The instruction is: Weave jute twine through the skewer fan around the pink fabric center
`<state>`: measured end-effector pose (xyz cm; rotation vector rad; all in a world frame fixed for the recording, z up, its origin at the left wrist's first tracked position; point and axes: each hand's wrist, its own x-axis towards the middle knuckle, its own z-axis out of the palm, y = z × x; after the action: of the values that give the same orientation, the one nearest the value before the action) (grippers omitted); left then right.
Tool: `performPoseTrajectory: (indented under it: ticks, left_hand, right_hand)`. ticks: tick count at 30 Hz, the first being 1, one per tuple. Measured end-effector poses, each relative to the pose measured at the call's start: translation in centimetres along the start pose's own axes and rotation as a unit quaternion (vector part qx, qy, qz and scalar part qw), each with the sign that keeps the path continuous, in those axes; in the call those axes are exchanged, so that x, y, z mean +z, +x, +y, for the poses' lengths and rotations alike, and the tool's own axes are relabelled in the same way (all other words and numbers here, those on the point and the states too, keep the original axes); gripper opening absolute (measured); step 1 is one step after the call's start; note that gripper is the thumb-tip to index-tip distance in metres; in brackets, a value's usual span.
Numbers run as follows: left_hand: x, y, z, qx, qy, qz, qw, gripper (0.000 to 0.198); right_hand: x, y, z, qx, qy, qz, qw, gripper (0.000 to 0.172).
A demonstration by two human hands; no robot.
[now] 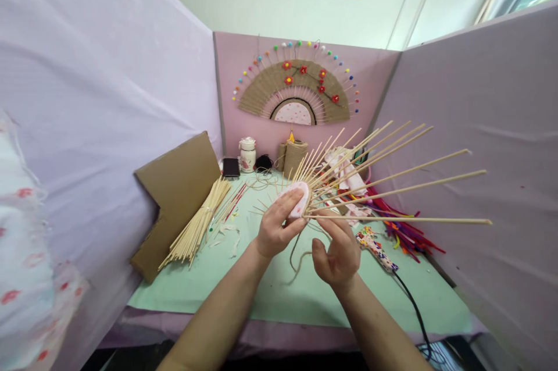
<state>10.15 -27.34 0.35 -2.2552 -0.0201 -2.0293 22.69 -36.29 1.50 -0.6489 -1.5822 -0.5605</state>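
Observation:
My left hand (278,223) is closed on a pink half-round base (297,199) from which several thin bamboo sticks (383,179) fan out to the right and upward. My right hand (337,249) sits just below the lowest stick, fingers curled around a strand of jute twine (300,254) that hangs down toward the green mat. Both hands hold the piece above the middle of the table.
A bundle of loose bamboo sticks (198,223) and cardboard (178,185) lie at left. A twine spool (295,156), a small jar (247,153) and a phone (231,167) stand at the back. A glue gun (375,249) with its cord and coloured pipe cleaners (405,228) lie at right. A finished fan (299,92) hangs on the back panel.

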Motion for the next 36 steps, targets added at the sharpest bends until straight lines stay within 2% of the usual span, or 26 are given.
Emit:
performPoseTrajectory:
  ticks: [3, 7, 14, 16, 20, 22, 24, 29, 32, 36]
  left_hand:
    - [0.0, 0.1, 0.1, 0.001, -0.011, 0.002, 1.000, 0.056]
    - [0.0, 0.2, 0.2, -0.036, -0.015, 0.000, 0.999, 0.054]
    - [0.2, -0.1, -0.2, 0.041, 0.007, -0.005, 0.999, 0.050]
    - [0.3, -0.3, -0.2, 0.022, 0.017, -0.012, 1.000, 0.047]
    - [0.3, -0.6, -0.1, -0.070, 0.001, -0.024, 0.997, 0.047]
    - [0.3, -0.6, 0.0, -0.093, -0.011, -0.023, 0.995, 0.050]
    - [0.3, -0.5, -0.1, -0.078, -0.008, -0.018, 0.997, 0.051]
    - [0.2, 0.1, -0.2, 0.030, 0.016, -0.009, 0.999, 0.049]
    - [0.2, 0.2, -0.1, 0.018, 0.005, -0.005, 1.000, 0.044]
    - [0.3, -0.1, -0.1, -0.015, -0.016, 0.000, 1.000, 0.044]
  right_hand:
    - [0.0, -0.1, -0.1, 0.029, -0.005, 0.011, 1.000, 0.046]
    - [-0.1, 0.2, -0.3, 0.041, -0.018, 0.010, 0.999, 0.043]
    - [0.0, 0.2, -0.6, 0.034, -0.031, -0.018, 0.999, 0.045]
    - [0.0, 0.2, -0.6, 0.041, -0.035, -0.019, 0.998, 0.043]
    - [0.1, 0.6, -0.7, 0.043, -0.033, -0.024, 0.998, 0.043]
    - [0.1, 0.8, -0.7, 0.039, -0.030, -0.031, 0.998, 0.044]
    - [0.1, 0.9, -0.6, 0.036, -0.032, -0.037, 0.998, 0.046]
    - [0.0, 0.8, -0.6, 0.044, -0.028, -0.051, 0.997, 0.049]
    - [0.0, 0.5, -0.5, 0.041, -0.019, -0.050, 0.998, 0.050]
    - [-0.1, -0.1, -0.3, 0.034, -0.011, -0.005, 0.999, 0.052]
